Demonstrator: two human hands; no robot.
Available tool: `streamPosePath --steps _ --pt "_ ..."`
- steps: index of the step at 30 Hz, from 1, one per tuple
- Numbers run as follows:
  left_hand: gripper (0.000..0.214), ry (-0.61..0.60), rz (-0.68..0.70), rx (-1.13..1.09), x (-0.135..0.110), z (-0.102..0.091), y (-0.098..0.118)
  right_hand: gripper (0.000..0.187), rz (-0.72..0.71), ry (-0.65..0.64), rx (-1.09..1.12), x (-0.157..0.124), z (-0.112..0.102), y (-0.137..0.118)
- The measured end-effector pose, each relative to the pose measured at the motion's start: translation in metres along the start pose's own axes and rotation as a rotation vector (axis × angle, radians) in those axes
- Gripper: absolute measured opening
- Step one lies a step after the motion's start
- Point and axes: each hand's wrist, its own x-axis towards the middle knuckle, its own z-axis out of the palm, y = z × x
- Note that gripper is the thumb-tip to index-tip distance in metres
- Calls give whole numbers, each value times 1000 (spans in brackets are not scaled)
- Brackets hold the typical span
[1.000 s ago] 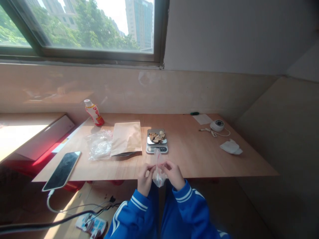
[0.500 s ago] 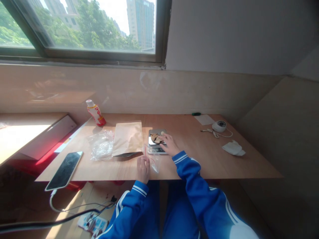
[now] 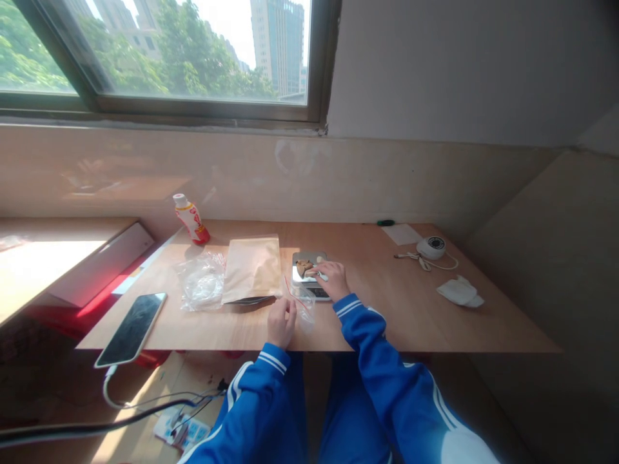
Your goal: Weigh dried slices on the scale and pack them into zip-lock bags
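My left hand (image 3: 282,322) rests near the table's front edge, shut on the side of a small clear zip bag (image 3: 304,308) with a red seal line. My right hand (image 3: 333,281) reaches onto the steel pan of a digital kitchen scale (image 3: 309,257). Its fingertips are among dried brown slices (image 3: 304,268) and appear to pinch a pale piece (image 3: 321,276). The hand hides most of the scale's display.
On the wooden table lie a kraft paper pouch (image 3: 252,270), a crumpled clear plastic bag (image 3: 202,281) and a smartphone (image 3: 130,320) with a cable. Further back stand a plastic bottle (image 3: 191,219), a white corded device (image 3: 431,247), and a tissue (image 3: 459,291).
My right hand has left the zip bag and moved forward onto the scale pan. My left hand keeps the bag, now opened out and lower on the table.
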Motion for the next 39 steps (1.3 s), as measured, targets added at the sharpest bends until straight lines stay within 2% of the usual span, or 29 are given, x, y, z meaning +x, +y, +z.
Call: streamPosePath --steps 2,4,6,9,12,18,22,27,31,35,39 --pt "29 -16 -5 5 1 3 -2 16 156 103 223 -4 -6 -10" --pt "30 -28 -3 5 0 5 -4 26 293 147 509 -9 -12 -22" --pt "30 -27 -5 -4 -1 6 -5 34 383 91 740 -15 -18 -34" --pt "29 -17 -24 -36 -2 6 -6 36 484 -55 844 -23 -19 -48" --pt "28 -19 -35 -63 -2 6 -8 31 481 -110 773 -28 -12 -56" --pt "29 -39 -21 -75 -6 6 -11 12 313 -75 302 -30 -1 -68" --pt "31 -47 -16 -76 -8 6 -12 8 229 -97 241 -29 -1 -69" --pt "31 -29 -18 -80 -9 7 -15 28 -72 -274 187 -26 -13 -59" --pt "31 -7 -9 -80 -9 7 -15 22 -105 -272 197 -21 -23 -52" --pt "29 90 13 -66 -8 4 -13 16 -180 -353 93 -27 -14 -54" --pt "25 223 42 3 -9 2 -9 16 -178 -316 -75 -41 -1 -64"
